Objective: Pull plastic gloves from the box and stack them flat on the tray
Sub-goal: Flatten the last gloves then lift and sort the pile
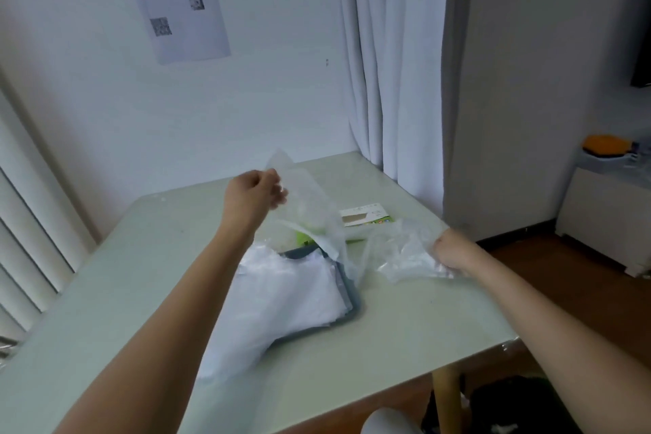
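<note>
So the left hand (255, 195) is up above the far side of the tray (354, 306), fingers curled and pinching a clear glove (310, 208) near its top edge. The glove hangs down toward the tray's far corner. The right hand (454, 250) is off to the right of the tray, fist closed around a crumpled bunch of plastic (401, 257). Honestly can't tell if that bunch is part of the same glove or a second one. The tray already has a pile of gloves (289, 292) on it, spilling over its near-left edge onto the table (141, 257). The box (366, 217) lies just behind the tray.
</note>
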Available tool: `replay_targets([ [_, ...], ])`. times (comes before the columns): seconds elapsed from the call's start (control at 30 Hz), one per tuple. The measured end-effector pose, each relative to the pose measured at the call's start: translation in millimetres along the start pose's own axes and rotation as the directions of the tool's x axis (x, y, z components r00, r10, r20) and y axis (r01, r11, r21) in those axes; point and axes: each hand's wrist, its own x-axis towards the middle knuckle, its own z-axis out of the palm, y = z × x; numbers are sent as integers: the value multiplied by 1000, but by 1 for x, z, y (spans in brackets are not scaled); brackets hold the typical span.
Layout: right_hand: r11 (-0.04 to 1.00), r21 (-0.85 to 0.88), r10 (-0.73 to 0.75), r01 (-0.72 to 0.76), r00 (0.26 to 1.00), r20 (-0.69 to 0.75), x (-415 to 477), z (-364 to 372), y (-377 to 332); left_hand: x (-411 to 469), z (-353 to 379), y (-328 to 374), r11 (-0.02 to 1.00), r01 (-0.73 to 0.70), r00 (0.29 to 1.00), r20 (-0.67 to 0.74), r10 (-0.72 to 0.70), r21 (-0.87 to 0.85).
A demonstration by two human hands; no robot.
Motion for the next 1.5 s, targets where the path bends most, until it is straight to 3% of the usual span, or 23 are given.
replay_targets([
  [0.07, 962, -269, -45, 36, 999, -29, -2, 7, -7, 3, -7, 9, 983, -101, 991, -69, 113, 155],
  [0.17, 915, -391, -148, 101, 985, -90, -11, 8, -27, 4, -18, 23, 898, -223, 962, -62, 265, 380],
  [0.23, 884, -412, -316, 221, 932, -177, -14, 5, -42, 4, -24, 29, 850, -260, 946, -57, 320, 459],
  [0.3, 872, -214, -488, 440, 822, -295, -29, 1, -65, 2, -27, 34, 829, -281, 937, -49, 347, 484],
  [0.33, 851, 20, -494, 525, 812, -310, -43, -2, -80, 0, -26, 36, 822, -296, 934, -32, 356, 486],
  [0.37, 792, 314, -465, 524, 851, -246, -58, -6, -96, -4, -24, 38, 812, -315, 931, -6, 365, 492],
  [0.43, 608, 743, -462, 280, 886, 44, -80, -9, -126, -16, -15, 41, 786, -366, 919, 59, 390, 499],
  [0.5, 561, 828, -465, 8, 830, 307, -87, -6, -146, -30, -7, 41, 774, -437, 898, 182, 400, 458],
  [0.53, 543, 838, -475, -59, 801, 364, -89, -2, -151, -37, -5, 40, 775, -466, 883, 280, 376, 427],
  [0.63, 468, 881, -443, -71, 844, 304, -82, 15, -158, -54, -11, 34, 882, -367, 825, 543, 160, 297],
  [0.7, 523, 850, -433, 66, 879, 198, -72, 21, -154, -56, -23, 31, 933, -275, 831, 545, 109, 233],
  [0.8, 671, 683, -551, 288, 811, 199, -68, 19, -151, -41, -43, 22, 876, -355, 908, 343, 241, 326],
  [0.9, 713, 606, -640, 354, 682, 354, -74, 11, -159, -30, -54, 15, 798, -406, 871, 453, 191, 445],
  [1.0, 709, 578, -681, 403, 605, 413, -77, 2, -170, -26, -52, 6, 810, -420, 830, 533, 162, 409],
  [1.13, 711, 439, -701, 549, 602, 383, -72, -7, -178, -22, -56, -2, 839, -365, 878, 449, 166, 403],
  [1.27, 712, 349, -702, 609, 622, 347, -65, -19, -174, -20, -70, -1, 989, -94, 864, 504, 23, 115],
  [1.37, 733, 271, -680, 624, 658, 324, -56, -29, -168, -17, -80, -4, 996, 67, 846, 533, -24, -62],
  [1.43, 735, 311, -675, 603, 693, 252, -49, -29, -163, -15, -83, -6, 991, 105, 854, 518, -46, -84],
  [1.5, 708, 474, -644, 523, 754, 131, -42, -20, -159, -12, -85, -9, 993, 105, 872, 484, -70, -47],
])
